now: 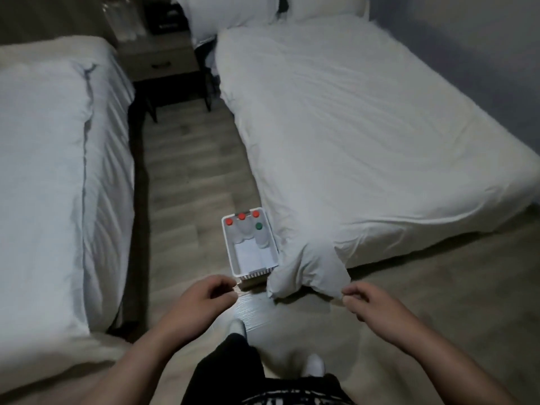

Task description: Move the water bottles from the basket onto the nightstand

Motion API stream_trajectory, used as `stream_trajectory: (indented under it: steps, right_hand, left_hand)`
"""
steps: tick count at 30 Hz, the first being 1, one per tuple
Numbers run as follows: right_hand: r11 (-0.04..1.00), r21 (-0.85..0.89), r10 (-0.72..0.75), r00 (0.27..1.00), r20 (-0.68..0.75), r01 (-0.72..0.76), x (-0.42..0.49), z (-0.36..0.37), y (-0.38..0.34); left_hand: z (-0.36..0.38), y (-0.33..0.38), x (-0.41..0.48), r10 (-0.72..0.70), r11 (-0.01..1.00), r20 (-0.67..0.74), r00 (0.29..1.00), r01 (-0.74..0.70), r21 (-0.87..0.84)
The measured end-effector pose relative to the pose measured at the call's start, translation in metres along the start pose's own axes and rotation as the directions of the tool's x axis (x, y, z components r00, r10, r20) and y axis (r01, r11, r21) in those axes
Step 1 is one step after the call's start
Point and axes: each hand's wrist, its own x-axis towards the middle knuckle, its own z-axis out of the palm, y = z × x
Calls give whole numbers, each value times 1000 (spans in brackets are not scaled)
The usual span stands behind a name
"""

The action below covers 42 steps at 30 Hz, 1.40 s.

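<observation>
A white basket (233, 258) stands on the wooden floor between two beds, against the right bed's corner. Inside stand several clear water bottles: three with red caps (242, 216) along the far wall and one with a green cap (258, 226) to the right. The nightstand (159, 58) is far ahead between the bed heads, with a drawer and clear bottles (122, 19) on its top. My left hand (209, 296) hangs just short of the basket, its fingers loosely curled and holding nothing. My right hand (369, 302) hovers to the right, fingers loosely curled, beside the hanging sheet corner.
A white bed (43, 171) fills the left side and another white bed (365, 127) the right, with pillows (233, 13) at the head. A sheet corner (306, 270) droops onto the floor beside the basket. A dark object (171, 21) sits on the nightstand. My feet (238, 327) are below.
</observation>
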Motion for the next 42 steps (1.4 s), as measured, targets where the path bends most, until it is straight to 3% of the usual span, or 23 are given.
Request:
stream_trajectory:
  steps: [11,19,25,33,39,42]
  right_hand:
    - [961,-251,-73,984,166,113,92,66,-110]
    - [955,-287,-22,984,179,73,147,94,-150]
    - [960,-281,62,976,210,-1,223,101,-140]
    - [904,-415,8,965,261,105,415,137,-103]
    - [911,-387,-33,960,278,144,533,199,-50]
    - [922,-344,-74,954,290,176,577,232,-7]
  left_hand:
    - [-83,-79,46,-125,992,-43,991,124,-23]
    - [-151,-87,141,-137,987,26,990,135,85]
    - [-153,-104,227,-170,983,11,985,168,79]
    - [-96,-146,372,-286,958,-55,957,285,-32]
    - [-46,-209,484,-214,973,-48,976,217,74]
    - [-23,-238,525,-101,987,-77,992,109,119]
